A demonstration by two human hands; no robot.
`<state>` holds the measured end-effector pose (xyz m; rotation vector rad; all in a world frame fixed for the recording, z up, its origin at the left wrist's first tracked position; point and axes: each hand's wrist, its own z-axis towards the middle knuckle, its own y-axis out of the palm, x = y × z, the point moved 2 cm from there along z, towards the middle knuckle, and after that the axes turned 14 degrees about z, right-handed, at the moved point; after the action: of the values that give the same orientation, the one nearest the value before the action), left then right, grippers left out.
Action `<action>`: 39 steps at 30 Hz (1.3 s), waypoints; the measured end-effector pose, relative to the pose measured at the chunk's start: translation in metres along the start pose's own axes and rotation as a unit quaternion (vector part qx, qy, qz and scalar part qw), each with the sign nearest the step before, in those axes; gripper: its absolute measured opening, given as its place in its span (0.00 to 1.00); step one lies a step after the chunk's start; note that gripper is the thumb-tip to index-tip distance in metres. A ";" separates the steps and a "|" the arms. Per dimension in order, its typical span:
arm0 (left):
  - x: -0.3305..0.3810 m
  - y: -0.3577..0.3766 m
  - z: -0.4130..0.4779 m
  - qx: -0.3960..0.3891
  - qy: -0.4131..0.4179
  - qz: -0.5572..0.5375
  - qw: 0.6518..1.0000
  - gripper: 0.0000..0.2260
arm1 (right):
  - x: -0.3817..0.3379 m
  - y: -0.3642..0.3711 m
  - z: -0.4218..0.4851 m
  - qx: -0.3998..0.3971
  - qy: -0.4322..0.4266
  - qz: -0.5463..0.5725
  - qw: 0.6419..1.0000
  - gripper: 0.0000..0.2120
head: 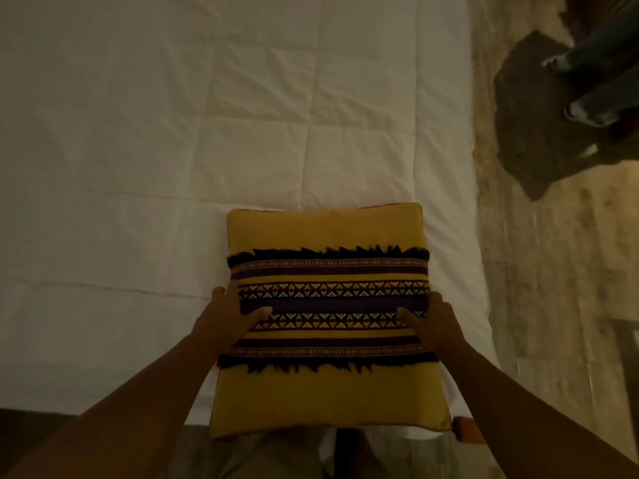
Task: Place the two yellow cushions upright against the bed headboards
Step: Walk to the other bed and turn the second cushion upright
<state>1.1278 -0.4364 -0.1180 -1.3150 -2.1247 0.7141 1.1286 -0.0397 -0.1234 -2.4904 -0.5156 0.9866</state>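
A square yellow cushion [326, 399] with a dark fringed, patterned band across its middle is held flat over the near edge of a bed with a white quilted cover [173, 140]. My left hand [228, 314] grips its left edge, thumb on top of the band. My right hand [430, 321] grips the right edge the same way. Only this one cushion shows. No headboard is in view.
A wooden floor [553, 305] runs along the bed's right side. A dark rug patch [532, 126] lies at the upper right, with another person's legs and feet [587, 112] standing by it. An orange-brown object [466, 430] peeks out under the cushion's near right corner.
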 end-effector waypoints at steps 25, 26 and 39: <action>0.001 0.034 0.038 0.028 -0.068 -0.297 0.952 0.52 | 0.011 -0.002 0.054 -0.059 0.087 0.162 0.981 0.36; 0.002 0.035 0.037 0.035 -0.071 -0.297 0.951 0.52 | 0.006 -0.005 0.055 -0.062 0.080 0.159 0.982 0.36; 0.018 0.041 0.010 0.116 -0.131 -0.342 0.923 0.50 | -0.069 -0.036 0.078 -0.078 -0.020 0.119 0.990 0.29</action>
<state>1.1398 -0.4059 -0.1505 -0.3049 -2.3942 0.8213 1.0195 -0.0234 -0.1190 -2.7243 -0.3240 1.1255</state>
